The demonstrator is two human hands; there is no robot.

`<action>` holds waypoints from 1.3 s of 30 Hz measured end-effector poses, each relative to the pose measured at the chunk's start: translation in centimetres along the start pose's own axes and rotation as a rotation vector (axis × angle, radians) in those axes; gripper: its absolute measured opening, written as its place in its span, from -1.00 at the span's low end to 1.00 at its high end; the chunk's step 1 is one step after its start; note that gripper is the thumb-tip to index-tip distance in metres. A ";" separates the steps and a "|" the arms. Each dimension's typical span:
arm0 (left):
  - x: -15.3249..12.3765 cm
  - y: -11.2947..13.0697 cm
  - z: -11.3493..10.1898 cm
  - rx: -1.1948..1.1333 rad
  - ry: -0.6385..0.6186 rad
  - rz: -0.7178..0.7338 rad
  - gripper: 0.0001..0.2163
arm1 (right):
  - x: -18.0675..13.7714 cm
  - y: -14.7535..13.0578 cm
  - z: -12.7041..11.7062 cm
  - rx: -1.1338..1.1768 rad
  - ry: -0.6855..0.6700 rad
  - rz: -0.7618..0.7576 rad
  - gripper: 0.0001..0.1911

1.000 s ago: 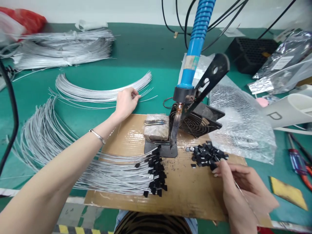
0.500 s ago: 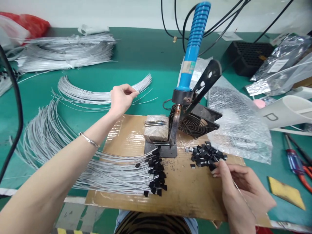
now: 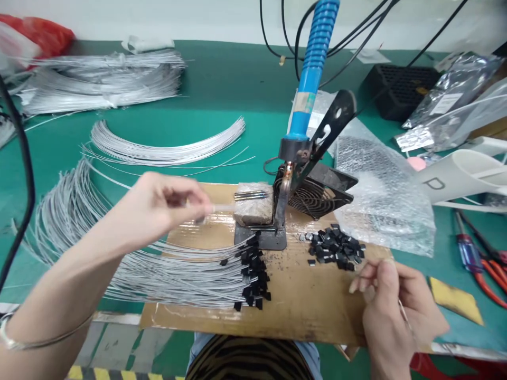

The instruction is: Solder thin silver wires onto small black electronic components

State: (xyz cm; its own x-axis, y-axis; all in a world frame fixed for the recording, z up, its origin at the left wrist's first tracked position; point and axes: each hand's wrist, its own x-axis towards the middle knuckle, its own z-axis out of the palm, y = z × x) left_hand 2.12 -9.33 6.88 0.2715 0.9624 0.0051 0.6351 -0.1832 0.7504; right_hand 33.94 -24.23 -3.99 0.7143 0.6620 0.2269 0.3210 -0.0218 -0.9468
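My left hand [image 3: 166,205] is blurred in motion above the cardboard sheet [image 3: 312,311], its fingers pinched on a thin grey wire [image 3: 222,208] whose end points at the brown sponge block [image 3: 253,211]. My right hand [image 3: 390,306] hovers at the cardboard's right edge, just below the pile of small black parts [image 3: 335,248], and pinches a thin metal wire [image 3: 404,312]. A blue-handled soldering iron [image 3: 312,68] leans in its black stand [image 3: 273,240]. Under my left forearm lies a fan of grey wires [image 3: 170,274] with black parts on their ends [image 3: 253,279].
A curved sheaf of bare grey wires [image 3: 166,150] lies on the green table, with bundled wires [image 3: 103,79] behind it. Right of the stand are a small fan [image 3: 317,196], a bubble-wrap bag [image 3: 380,195], a white tube [image 3: 459,177], screwdrivers [image 3: 471,253] and a yellow sponge [image 3: 455,300].
My left hand left the curved wire sheaf and swung back toward the sponge block with one wire. My right hand drew back from the black parts pile toward me.
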 end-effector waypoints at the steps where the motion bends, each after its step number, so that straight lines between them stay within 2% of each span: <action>1: -0.9 0.0 -0.1 -0.067 -0.206 -0.020 -0.86 | -0.4 -0.2 -0.1 0.030 -0.034 -0.006 -0.71; 2: -1.8 0.0 0.1 -0.129 -0.361 -0.041 -0.85 | -0.9 -0.6 -0.1 0.040 -0.090 -0.004 -0.72; 4: -3.0 -0.1 1.0 -0.224 -0.497 -0.093 -0.84 | -2.1 -1.9 0.2 0.085 -0.290 0.041 -0.80; 6: -3.8 -0.2 2.4 -0.274 -0.502 -0.142 -0.85 | -3.3 -3.4 0.9 0.178 -0.484 0.132 -0.82; 8: -4.4 -0.2 3.7 -0.290 -0.496 -0.175 -0.84 | -3.9 -4.7 1.9 0.221 -0.674 0.159 -0.81; 10: -4.8 -0.1 4.6 -0.296 -0.485 -0.195 -0.83 | -4.2 -5.5 2.9 0.229 -0.779 0.149 -0.85; 19: -5.5 0.6 5.4 -0.350 -0.386 -0.225 -0.83 | -4.8 -4.8 4.3 0.293 -0.795 0.199 -0.80; 27: -5.8 0.7 6.2 -0.323 -0.456 -0.234 -0.75 | -4.8 -4.4 4.6 0.347 -0.851 0.404 -0.74; 30: -6.3 0.9 6.3 -0.216 -0.440 -0.194 -0.74 | -4.5 -4.3 4.5 0.351 -0.870 0.364 -0.75; 34: -7.2 1.7 7.1 -0.057 -0.428 -0.099 -0.82 | -4.2 -4.3 4.1 0.297 -0.906 0.244 -0.76; 36: -7.5 2.2 7.6 -0.051 -0.443 -0.073 -0.81 | -4.2 -4.3 3.9 0.283 -0.907 0.217 -0.76; 39: -7.5 2.7 8.5 -0.123 -0.435 -0.114 -0.77 | -4.4 -4.3 3.9 0.293 -0.877 0.227 -0.74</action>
State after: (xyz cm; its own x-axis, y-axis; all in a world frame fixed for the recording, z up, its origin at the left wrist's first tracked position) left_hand 7.95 -18.78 3.29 0.5002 0.7964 -0.3399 0.5950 -0.0310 0.8031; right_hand 26.98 -24.09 -1.79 -0.0193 0.9938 -0.1094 -0.0215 -0.1098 -0.9937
